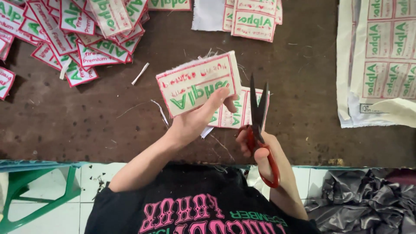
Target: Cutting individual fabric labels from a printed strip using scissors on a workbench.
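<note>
Red-handled scissors (260, 130) sit gripped in right hand (260, 149), blades apart; left hand (195, 121) pinches a cloth label (197, 84).

A rectangular cream cloth label (197, 84) with a red border and green and red print sits near the centre, pinched in the left hand (195, 121). Just at its 4 o'clock lies a strip of like labels (236, 113). A heap of cut labels (73, 30) fills 10 o'clock, a small stack (253, 17) 12 o'clock, uncut printed sheets (383, 56) 2 o'clock.
</note>
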